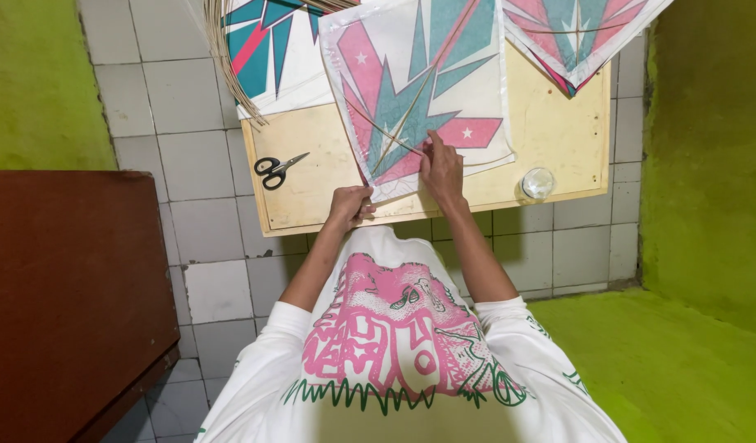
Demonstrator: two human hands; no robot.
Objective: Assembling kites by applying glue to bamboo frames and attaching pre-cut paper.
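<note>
Head view, three kites (419,90), one scissors (277,169)

We see a white kite (419,90) patterned with pink and teal spikes and small white stars, on a pale yellow bench (550,131). The scissors (277,170) are black-handled, the floor tiles (206,156) white, the walls (33,82) lime green.

The left hand (351,205) pinches the near corner of a white paper kite with pink and teal star shapes (419,90); the right hand (442,170) presses its thin crossed sticks. Black-handled scissors (278,169) lie left of the left hand, on the pale wooden board (558,131).
</note>
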